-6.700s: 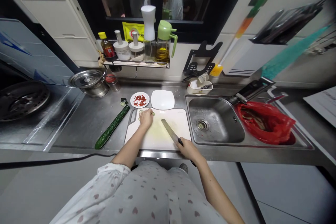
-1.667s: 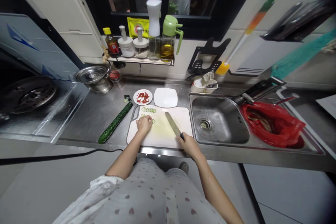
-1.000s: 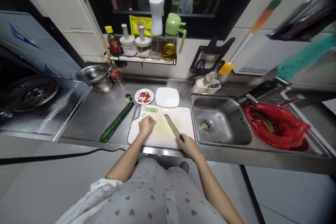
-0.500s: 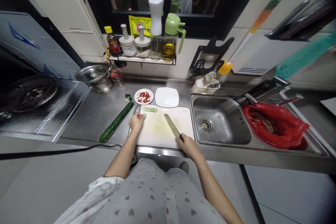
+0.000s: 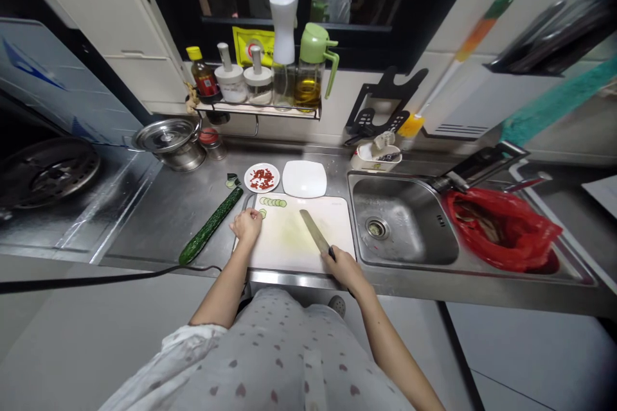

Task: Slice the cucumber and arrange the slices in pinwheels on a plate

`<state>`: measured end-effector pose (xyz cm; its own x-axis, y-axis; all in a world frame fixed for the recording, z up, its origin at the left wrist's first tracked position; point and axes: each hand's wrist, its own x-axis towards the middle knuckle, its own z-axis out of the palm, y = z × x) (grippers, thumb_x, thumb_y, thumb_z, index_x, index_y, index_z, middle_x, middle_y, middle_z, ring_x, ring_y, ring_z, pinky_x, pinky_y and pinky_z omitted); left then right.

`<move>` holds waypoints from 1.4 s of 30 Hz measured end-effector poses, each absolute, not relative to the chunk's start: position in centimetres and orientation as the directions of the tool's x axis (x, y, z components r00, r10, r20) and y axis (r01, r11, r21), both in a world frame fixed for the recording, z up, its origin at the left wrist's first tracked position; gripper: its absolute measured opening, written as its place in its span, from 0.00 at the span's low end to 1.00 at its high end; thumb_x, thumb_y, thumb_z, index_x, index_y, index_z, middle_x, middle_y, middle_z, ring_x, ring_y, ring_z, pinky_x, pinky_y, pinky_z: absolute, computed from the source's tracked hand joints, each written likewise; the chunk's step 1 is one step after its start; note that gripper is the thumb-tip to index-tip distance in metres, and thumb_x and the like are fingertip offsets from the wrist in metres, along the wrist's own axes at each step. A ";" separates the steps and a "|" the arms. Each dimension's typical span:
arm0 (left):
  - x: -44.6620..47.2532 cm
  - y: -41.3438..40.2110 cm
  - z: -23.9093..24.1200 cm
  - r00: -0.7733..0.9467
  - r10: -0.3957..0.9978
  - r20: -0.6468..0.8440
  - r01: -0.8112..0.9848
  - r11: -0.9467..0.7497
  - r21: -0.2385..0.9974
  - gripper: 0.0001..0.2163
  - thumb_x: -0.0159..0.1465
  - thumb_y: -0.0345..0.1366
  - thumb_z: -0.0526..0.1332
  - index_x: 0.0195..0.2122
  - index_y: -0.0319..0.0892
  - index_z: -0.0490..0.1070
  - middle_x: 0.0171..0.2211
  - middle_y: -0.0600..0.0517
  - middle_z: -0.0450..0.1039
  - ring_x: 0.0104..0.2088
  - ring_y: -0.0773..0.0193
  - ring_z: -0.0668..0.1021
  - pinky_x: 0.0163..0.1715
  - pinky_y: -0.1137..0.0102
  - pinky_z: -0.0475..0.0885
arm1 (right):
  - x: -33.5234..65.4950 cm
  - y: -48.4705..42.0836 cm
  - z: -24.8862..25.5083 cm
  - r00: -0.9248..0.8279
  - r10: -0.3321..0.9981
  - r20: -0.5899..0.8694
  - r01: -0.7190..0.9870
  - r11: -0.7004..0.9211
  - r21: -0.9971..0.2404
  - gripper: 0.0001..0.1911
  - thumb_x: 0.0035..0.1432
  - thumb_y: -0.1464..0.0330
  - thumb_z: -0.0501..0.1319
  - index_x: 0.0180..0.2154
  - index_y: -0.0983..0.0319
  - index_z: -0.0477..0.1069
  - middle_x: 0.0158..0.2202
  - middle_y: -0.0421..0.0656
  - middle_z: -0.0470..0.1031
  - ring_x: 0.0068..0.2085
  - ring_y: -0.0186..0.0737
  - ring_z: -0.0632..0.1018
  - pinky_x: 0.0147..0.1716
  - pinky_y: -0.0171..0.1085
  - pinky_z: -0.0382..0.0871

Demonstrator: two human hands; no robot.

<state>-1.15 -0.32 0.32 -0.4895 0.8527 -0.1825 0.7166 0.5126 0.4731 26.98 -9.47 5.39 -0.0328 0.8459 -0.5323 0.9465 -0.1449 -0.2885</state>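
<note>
Your right hand (image 5: pixel 345 268) grips a black-handled steel knife (image 5: pixel 313 230); your left hand (image 5: pixel 246 226) touches a thin, round, pale-green cucumber slice (image 5: pixel 263 213)

cucumber (image 5: pixel 211 226): dark green | slices (image 5: pixel 273 202): pale green | cutting board (image 5: pixel 274 252): white | clothing (image 5: pixel 284 366): heart-patterned

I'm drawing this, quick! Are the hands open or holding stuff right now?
Left hand: at the cucumber slices; can't tell if it grips one.
Right hand: closed, holding the knife.
</note>
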 end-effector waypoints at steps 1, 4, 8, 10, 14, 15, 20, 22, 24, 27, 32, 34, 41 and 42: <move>-1.0 -0.4 0.3 -0.489 0.857 -0.165 0.716 0.502 0.485 0.07 0.60 0.42 0.58 0.33 0.49 0.75 0.38 0.51 0.78 0.45 0.52 0.74 0.49 0.55 0.60 | 26.9 -9.5 5.4 -0.034 0.844 -0.535 0.944 -0.149 -0.294 0.17 0.67 0.58 0.48 0.44 0.61 0.69 0.42 0.49 0.77 0.41 0.42 0.75 0.30 0.34 0.53; 0.0 -0.3 0.5 -0.455 0.884 -0.109 0.729 0.440 0.525 0.08 0.61 0.42 0.58 0.37 0.49 0.75 0.40 0.50 0.77 0.46 0.52 0.74 0.48 0.56 0.61 | 26.8 -9.4 5.4 -0.036 0.844 -0.535 0.940 -0.153 -0.305 0.16 0.67 0.59 0.48 0.44 0.61 0.68 0.41 0.49 0.77 0.41 0.41 0.75 0.31 0.34 0.54; 1.8 0.7 0.7 -0.326 0.941 -0.093 0.786 0.324 0.526 0.10 0.62 0.40 0.57 0.42 0.50 0.75 0.43 0.48 0.75 0.48 0.51 0.72 0.49 0.57 0.61 | 26.8 -9.4 5.4 -0.026 0.835 -0.549 0.943 -0.162 -0.291 0.15 0.68 0.60 0.48 0.44 0.62 0.68 0.42 0.49 0.77 0.41 0.41 0.76 0.31 0.34 0.54; 2.7 1.4 0.8 -0.250 0.964 -0.092 0.827 0.262 0.498 0.13 0.62 0.40 0.57 0.46 0.50 0.75 0.46 0.47 0.74 0.50 0.50 0.71 0.50 0.57 0.60 | 26.8 -9.5 5.3 -0.026 0.839 -0.544 0.941 -0.163 -0.295 0.16 0.68 0.60 0.48 0.44 0.62 0.68 0.42 0.49 0.77 0.41 0.41 0.76 0.31 0.34 0.54; 4.0 2.9 0.9 -0.148 0.984 -0.102 0.894 0.177 0.410 0.15 0.64 0.40 0.56 0.51 0.51 0.74 0.48 0.44 0.71 0.52 0.48 0.68 0.51 0.56 0.58 | 26.8 -9.6 5.1 -0.022 0.841 -0.541 0.938 -0.170 -0.302 0.16 0.68 0.59 0.47 0.44 0.62 0.68 0.42 0.49 0.77 0.42 0.40 0.76 0.31 0.33 0.54; 4.1 3.2 0.9 -0.132 0.985 -0.108 0.905 0.165 0.392 0.15 0.65 0.39 0.55 0.51 0.51 0.74 0.48 0.43 0.71 0.52 0.48 0.68 0.51 0.55 0.58 | 26.8 -9.6 5.1 -0.020 0.839 -0.544 0.938 -0.172 -0.300 0.16 0.68 0.59 0.47 0.45 0.62 0.68 0.42 0.49 0.77 0.42 0.40 0.76 0.31 0.33 0.54; 4.4 4.0 0.8 -0.103 0.990 -0.100 0.927 0.132 0.350 0.12 0.65 0.37 0.55 0.46 0.50 0.75 0.48 0.44 0.70 0.52 0.49 0.68 0.50 0.57 0.58 | 26.9 -9.5 5.1 -0.025 0.831 -0.555 0.937 -0.175 -0.304 0.16 0.68 0.59 0.47 0.45 0.62 0.67 0.43 0.49 0.77 0.42 0.41 0.76 0.31 0.33 0.55; 4.4 3.9 0.8 -0.100 0.991 -0.088 0.926 0.125 0.355 0.11 0.64 0.36 0.56 0.45 0.49 0.74 0.48 0.45 0.71 0.51 0.50 0.69 0.50 0.58 0.58 | 26.9 -9.5 5.3 -0.030 0.833 -0.553 0.936 -0.171 -0.309 0.17 0.68 0.59 0.47 0.45 0.62 0.67 0.42 0.49 0.77 0.42 0.41 0.76 0.31 0.33 0.55; 4.4 3.8 0.9 -0.091 0.993 -0.079 0.925 0.114 0.362 0.10 0.64 0.35 0.56 0.44 0.48 0.74 0.47 0.45 0.72 0.51 0.51 0.69 0.50 0.59 0.58 | 27.0 -9.4 5.4 -0.031 0.832 -0.554 0.937 -0.169 -0.307 0.16 0.68 0.59 0.47 0.45 0.62 0.68 0.43 0.49 0.77 0.42 0.41 0.76 0.32 0.33 0.55; 4.3 3.5 1.0 -0.091 0.993 -0.071 0.920 0.111 0.375 0.09 0.65 0.35 0.55 0.43 0.47 0.73 0.45 0.45 0.74 0.50 0.52 0.71 0.49 0.60 0.58 | 27.1 -9.3 5.5 -0.040 0.829 -0.558 0.935 -0.166 -0.313 0.16 0.68 0.60 0.48 0.45 0.62 0.68 0.43 0.50 0.77 0.42 0.41 0.76 0.32 0.34 0.55; 4.2 3.2 1.4 -0.141 0.985 -0.095 0.874 0.169 0.455 0.08 0.65 0.33 0.54 0.40 0.47 0.73 0.43 0.49 0.77 0.48 0.55 0.73 0.48 0.61 0.59 | 27.0 -9.3 5.5 -0.038 0.832 -0.553 0.939 -0.159 -0.304 0.16 0.68 0.60 0.48 0.45 0.62 0.67 0.43 0.50 0.77 0.42 0.42 0.76 0.31 0.34 0.55; 4.2 2.9 1.6 -0.172 0.976 -0.133 0.836 0.216 0.504 0.09 0.64 0.32 0.54 0.39 0.48 0.73 0.42 0.51 0.78 0.46 0.57 0.75 0.48 0.61 0.59 | 26.8 -9.5 5.6 -0.029 0.836 -0.549 0.948 -0.151 -0.281 0.16 0.68 0.60 0.48 0.45 0.61 0.67 0.43 0.50 0.77 0.43 0.42 0.76 0.31 0.34 0.55; 3.9 -0.6 1.5 -0.152 0.947 -0.284 0.755 0.297 0.585 0.07 0.60 0.36 0.60 0.40 0.50 0.73 0.35 0.56 0.79 0.41 0.61 0.77 0.46 0.65 0.62 | 26.7 -11.8 7.2 -0.037 0.864 -0.503 0.971 -0.087 -0.221 0.15 0.67 0.58 0.49 0.44 0.59 0.67 0.40 0.50 0.78 0.42 0.46 0.78 0.31 0.35 0.54; 3.8 -1.1 1.3 -0.149 0.945 -0.290 0.754 0.298 0.585 0.07 0.60 0.36 0.60 0.40 0.50 0.73 0.35 0.56 0.79 0.41 0.61 0.78 0.46 0.65 0.62 | 26.8 -12.3 7.6 -0.049 0.861 -0.507 0.971 -0.077 -0.226 0.15 0.67 0.57 0.49 0.44 0.59 0.67 0.39 0.49 0.78 0.41 0.45 0.78 0.31 0.35 0.54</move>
